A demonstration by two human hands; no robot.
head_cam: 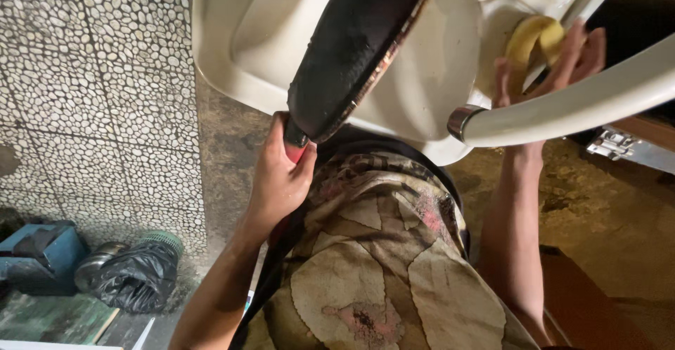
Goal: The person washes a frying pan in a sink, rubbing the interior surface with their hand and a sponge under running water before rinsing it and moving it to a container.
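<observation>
Left hand (278,181) closed around the red handle (295,151) of one frying pan (355,47); fingers wrap the handle fully, thumb on top. Pan is tilted, its blackened underside facing the camera, and it hangs over the front rim of one cream washbasin (225,61), pan body above the bowl.

Right hand (548,58) at the basin's right edge, fingers curled on one yellow sponge (534,40); the grip looks loose, fingers bent over the sponge rather than clenched. Sponge sits in the recess at the basin's right back corner. One pale curved pipe (583,104) with a metal collar crosses in front of that hand's wrist, partly hiding it.

Counts: 2 hands, 1 pan, 1 basin, 1 sponge, 1 pipe.

Below the basin's left edge, on the floor by the pebble-pattern wall (91,97): one blue box (42,255), one black plastic bag (137,276), one green ribbed cap (163,241) just behind the bag. Person's patterned garment (380,265) fills the lower centre.
</observation>
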